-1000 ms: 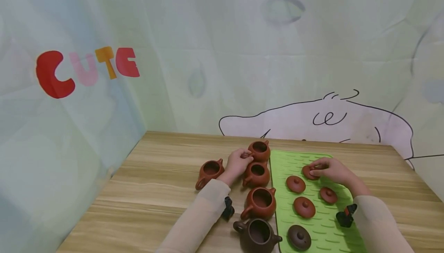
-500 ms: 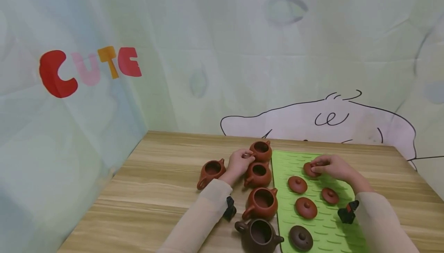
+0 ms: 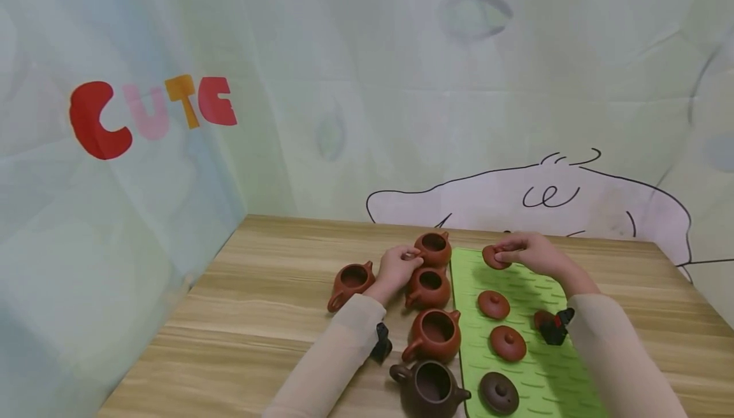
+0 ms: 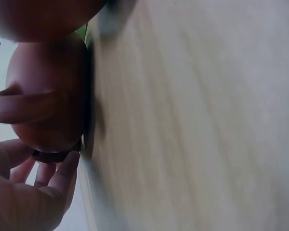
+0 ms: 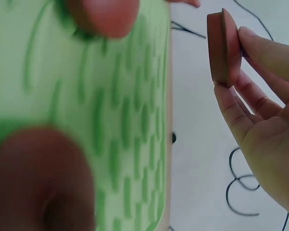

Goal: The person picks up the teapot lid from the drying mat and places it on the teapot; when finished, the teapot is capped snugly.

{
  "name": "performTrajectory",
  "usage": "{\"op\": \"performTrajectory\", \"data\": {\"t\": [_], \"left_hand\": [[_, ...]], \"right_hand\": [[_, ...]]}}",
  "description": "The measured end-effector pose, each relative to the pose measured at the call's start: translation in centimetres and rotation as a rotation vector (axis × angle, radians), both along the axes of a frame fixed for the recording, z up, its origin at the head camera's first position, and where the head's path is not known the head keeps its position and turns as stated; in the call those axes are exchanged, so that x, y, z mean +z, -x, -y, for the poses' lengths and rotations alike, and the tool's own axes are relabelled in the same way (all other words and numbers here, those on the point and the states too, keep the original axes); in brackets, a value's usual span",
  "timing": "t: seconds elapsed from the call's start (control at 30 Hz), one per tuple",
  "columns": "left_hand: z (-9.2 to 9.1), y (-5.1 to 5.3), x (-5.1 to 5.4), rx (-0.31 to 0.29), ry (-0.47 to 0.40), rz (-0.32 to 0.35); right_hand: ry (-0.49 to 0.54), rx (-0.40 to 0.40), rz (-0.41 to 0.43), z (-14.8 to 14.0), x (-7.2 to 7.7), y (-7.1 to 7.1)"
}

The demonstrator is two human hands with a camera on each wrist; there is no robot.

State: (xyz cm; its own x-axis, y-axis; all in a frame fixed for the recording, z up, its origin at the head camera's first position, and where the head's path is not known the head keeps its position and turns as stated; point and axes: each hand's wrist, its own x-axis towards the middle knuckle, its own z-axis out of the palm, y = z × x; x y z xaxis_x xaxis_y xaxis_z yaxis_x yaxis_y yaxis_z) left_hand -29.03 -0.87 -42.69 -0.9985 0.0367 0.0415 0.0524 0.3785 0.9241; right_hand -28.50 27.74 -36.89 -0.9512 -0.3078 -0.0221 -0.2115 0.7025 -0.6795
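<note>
My left hand (image 3: 397, 270) pinches the handle of the farthest reddish-brown teapot (image 3: 437, 253), which stands lidless on the wooden table. In the left wrist view, that teapot is mostly hidden behind another teapot (image 4: 48, 106), while the thumb and fingers close on its handle. Above the far end of the green mat, my right hand (image 3: 533, 254) holds a round reddish-brown lid (image 3: 493, 258). The right wrist view has this lid (image 5: 224, 50) tilted on edge between thumb and fingers, clear of the mat.
More lidless teapots line the mat's left edge, including a reddish one (image 3: 434, 335) and a dark brown one (image 3: 421, 399). Another teapot (image 3: 351, 281) stands left of the row. Reddish lids (image 3: 508, 344) and a dark lid (image 3: 498, 394) lie on the green mat (image 3: 533, 380).
My right hand has lifted the lid off the mat and carried it leftward and away, toward the farthest teapot. My left hand stays on that teapot's handle.
</note>
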Motion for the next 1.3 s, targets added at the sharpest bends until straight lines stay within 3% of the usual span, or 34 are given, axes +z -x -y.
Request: {"op": "performTrajectory", "data": {"t": [0.5, 1.0, 1.3], "left_hand": [[0.2, 0.1, 0.0, 0.017, 0.005, -0.006], [-0.2, 0.0, 0.1, 0.006, 0.003, -0.033], [0.1, -0.2, 0.3, 0.002, 0.012, -0.022]], "right_hand": [[0.028, 0.05, -0.067, 4.8, 1.3, 2.1], [0.088, 0.036, -0.088, 8.6, 0.5, 3.7], [0.135, -0.03, -0.067, 10.1, -0.4, 4.1]]}}
